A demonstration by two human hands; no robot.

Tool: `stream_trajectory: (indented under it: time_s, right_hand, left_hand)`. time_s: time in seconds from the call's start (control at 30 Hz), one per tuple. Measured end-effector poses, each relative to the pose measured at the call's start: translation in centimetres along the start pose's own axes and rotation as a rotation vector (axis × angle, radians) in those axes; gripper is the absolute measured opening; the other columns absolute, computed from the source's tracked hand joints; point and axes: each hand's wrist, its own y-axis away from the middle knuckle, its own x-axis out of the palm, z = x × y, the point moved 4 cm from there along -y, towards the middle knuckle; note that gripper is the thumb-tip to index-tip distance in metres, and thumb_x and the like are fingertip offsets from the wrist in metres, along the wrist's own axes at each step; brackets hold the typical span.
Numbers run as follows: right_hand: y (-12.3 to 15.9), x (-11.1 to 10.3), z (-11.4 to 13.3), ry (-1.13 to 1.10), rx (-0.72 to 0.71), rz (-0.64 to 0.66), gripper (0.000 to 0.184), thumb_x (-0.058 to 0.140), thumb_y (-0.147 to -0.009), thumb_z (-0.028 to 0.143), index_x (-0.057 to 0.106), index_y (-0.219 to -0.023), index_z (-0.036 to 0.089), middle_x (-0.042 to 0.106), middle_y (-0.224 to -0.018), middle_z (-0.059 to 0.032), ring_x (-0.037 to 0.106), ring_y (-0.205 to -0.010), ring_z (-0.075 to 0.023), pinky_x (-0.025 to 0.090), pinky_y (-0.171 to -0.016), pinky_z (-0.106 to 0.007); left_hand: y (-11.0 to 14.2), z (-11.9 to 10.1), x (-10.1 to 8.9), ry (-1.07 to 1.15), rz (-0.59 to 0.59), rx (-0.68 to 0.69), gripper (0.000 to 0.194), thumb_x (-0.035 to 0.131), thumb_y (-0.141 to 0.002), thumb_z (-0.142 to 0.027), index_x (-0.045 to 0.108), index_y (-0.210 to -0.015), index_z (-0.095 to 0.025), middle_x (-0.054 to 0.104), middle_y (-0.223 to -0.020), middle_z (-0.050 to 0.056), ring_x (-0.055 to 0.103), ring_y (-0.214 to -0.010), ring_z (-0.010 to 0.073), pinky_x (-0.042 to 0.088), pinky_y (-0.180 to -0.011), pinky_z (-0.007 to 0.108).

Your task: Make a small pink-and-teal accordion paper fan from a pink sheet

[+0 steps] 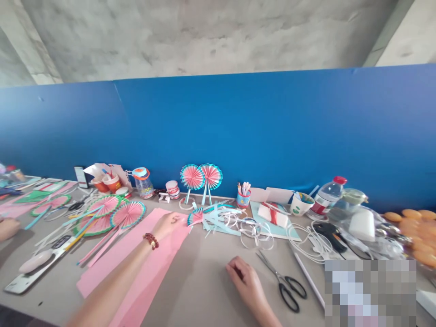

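My left hand, with a beaded bracelet on its wrist, reaches over long pink paper. Its fingers close at the left edge of a small pleated pink-and-blue paper fan; the fingertips are partly hidden. Beside this fan spreads a tangle of pale blue and white strips. Loosely curled, my right hand rests on the table with nothing visible in it. Black-handled scissors lie to its right, blades slightly apart.
Two finished round fans lean on the blue partition. More fans lie left. Along the back stand a pencil cup, a paper cup and a bottle. A white cable and a glue gun lie right.
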Motion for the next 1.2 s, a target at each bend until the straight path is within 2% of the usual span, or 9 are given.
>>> stream_trajectory:
  time_s: [0.13, 0.23, 0.33, 0.43, 0.57, 0.77, 0.9, 1.0, 1.2]
  right_hand:
    - [0.0, 0.2, -0.2, 0.016, -0.002, 0.016, 0.033, 0.045, -0.096, 0.041, 0.049, -0.069, 0.021, 0.055, -0.07, -0.0015, 0.055, -0.065, -0.017, 0.04, -0.063, -0.026]
    - [0.1, 0.2, -0.3, 0.016, -0.01, 0.018, 0.034, 0.045, -0.096, 0.041, 0.049, -0.069, 0.021, 0.056, -0.071, -0.0015, 0.056, -0.066, -0.0167, 0.04, -0.064, -0.026]
    - [0.1, 0.2, -0.2, 0.02, -0.007, 0.014, 0.035, 0.045, -0.096, 0.041, 0.048, -0.068, 0.021, 0.054, -0.069, -0.0005, 0.054, -0.065, -0.0159, 0.04, -0.063, -0.025]
    - [0.2, 0.2, 0.0, 0.024, 0.009, 0.012, 0.035, 0.046, -0.097, 0.041, 0.047, -0.069, 0.021, 0.053, -0.07, -0.0001, 0.054, -0.065, -0.0156, 0.039, -0.064, -0.025]
    - [0.2, 0.1, 0.1, 0.03, 0.027, 0.018, 0.033, 0.046, -0.097, 0.04, 0.048, -0.069, 0.021, 0.053, -0.07, -0.0001, 0.053, -0.066, -0.0155, 0.038, -0.064, -0.025]
    - [0.2, -0.1, 0.5, 0.023, 0.033, 0.031, 0.032, 0.046, -0.096, 0.038, 0.048, -0.069, 0.021, 0.054, -0.071, 0.0, 0.052, -0.066, -0.0148, 0.037, -0.063, -0.025]
    - [0.3, 0.0, 0.6, 0.026, 0.021, 0.03, 0.031, 0.046, -0.095, 0.036, 0.05, -0.069, 0.02, 0.054, -0.071, 0.0, 0.053, -0.066, -0.0147, 0.038, -0.064, -0.025]
    - [0.2, 0.0, 0.7, 0.029, 0.012, 0.032, 0.028, 0.047, -0.094, 0.033, 0.051, -0.07, 0.021, 0.055, -0.071, 0.0, 0.053, -0.066, -0.0145, 0.038, -0.064, -0.025]
    - [-0.1, -0.2, 0.7, 0.01, 0.022, 0.028, 0.026, 0.049, -0.093, 0.032, 0.053, -0.07, 0.02, 0.055, -0.071, 0.0005, 0.052, -0.066, -0.014, 0.037, -0.064, -0.024]
  left_hand:
    - [0.9, 0.8, -3.3, -0.084, -0.039, 0.11, 0.04, 0.051, -0.088, -0.051, 0.068, -0.103, -0.018, 0.073, -0.107, 0.011, 0.068, -0.099, 0.025, 0.053, -0.091, 0.037]
    - [2.5, 1.3, -3.8, -0.167, -0.014, 0.185, 0.041, 0.06, -0.083, -0.048, 0.067, -0.112, -0.02, 0.069, -0.12, 0.01, 0.062, -0.114, 0.0273, 0.046, -0.103, 0.041]
    - [4.5, 2.4, -2.4, -0.297, 0.055, 0.261, 0.06, 0.074, -0.073, -0.049, 0.062, -0.127, -0.025, 0.058, -0.139, 0.01, 0.049, -0.131, 0.0317, 0.036, -0.113, 0.046]
    - [5.7, 4.1, 0.0, -0.569, 0.138, 0.323, 0.071, 0.07, -0.078, -0.053, 0.051, -0.14, -0.027, 0.048, -0.149, 0.01, 0.041, -0.139, 0.0329, 0.034, -0.114, 0.05]
    - [6.0, 5.6, 1.7, -0.669, 0.105, 0.362, 0.066, 0.067, -0.082, -0.051, 0.049, -0.141, -0.025, 0.044, -0.152, 0.012, 0.04, -0.14, 0.0312, 0.036, -0.114, 0.049]
    - [6.3, 5.5, 1.7, -0.674, 0.025, 0.394, 0.046, 0.055, -0.092, -0.04, 0.055, -0.135, -0.026, 0.051, -0.146, 0.009, 0.046, -0.135, 0.0283, 0.039, -0.112, 0.047]
    - [6.3, 3.8, 1.2, -0.578, 0.015, 0.374, 0.037, 0.052, -0.093, -0.041, 0.063, -0.126, -0.027, 0.062, -0.134, 0.008, 0.056, -0.125, 0.0287, 0.044, -0.108, 0.046]
    - [5.3, 0.8, 1.8, -0.495, 0.046, 0.41, 0.037, 0.048, -0.096, -0.041, 0.062, -0.127, -0.028, 0.063, -0.131, 0.007, 0.059, -0.119, 0.0263, 0.046, -0.105, 0.043]
    - [0.3, -6.1, 7.0, -0.515, 0.108, 0.626, 0.057, 0.055, -0.092, -0.044, 0.045, -0.144, -0.026, 0.037, -0.157, 0.01, 0.037, -0.142, 0.0291, 0.028, -0.119, 0.048]
